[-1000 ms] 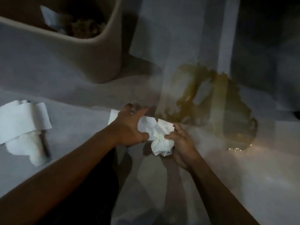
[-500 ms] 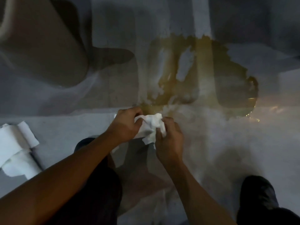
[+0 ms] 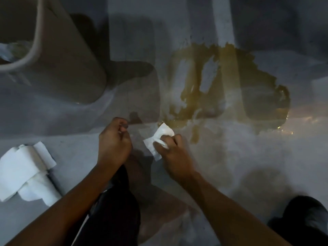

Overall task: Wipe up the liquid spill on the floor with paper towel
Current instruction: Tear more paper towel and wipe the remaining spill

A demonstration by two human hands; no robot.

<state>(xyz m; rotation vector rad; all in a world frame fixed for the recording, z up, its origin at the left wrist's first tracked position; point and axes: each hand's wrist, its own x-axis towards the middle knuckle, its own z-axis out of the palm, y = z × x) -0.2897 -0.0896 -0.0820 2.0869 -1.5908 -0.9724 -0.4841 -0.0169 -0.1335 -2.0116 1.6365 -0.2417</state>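
The right hand [image 3: 171, 157] grips a crumpled paper towel [image 3: 159, 140] with curled fingers, low over the grey floor [image 3: 248, 166], just at the near edge of the yellow-brown spill [image 3: 230, 86]. The left hand [image 3: 113, 144] is beside it, fingers curled, and holds nothing. A roll of paper towel [image 3: 26, 173] lies far left, and a beige bin [image 3: 67, 68] stands behind.

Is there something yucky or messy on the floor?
Yes. A big yellow-brown puddle spreads over the grey floor, with pale streaks through it. The right hand holds a folded paper towel at its near edge. More paper towel lies loose on the left.
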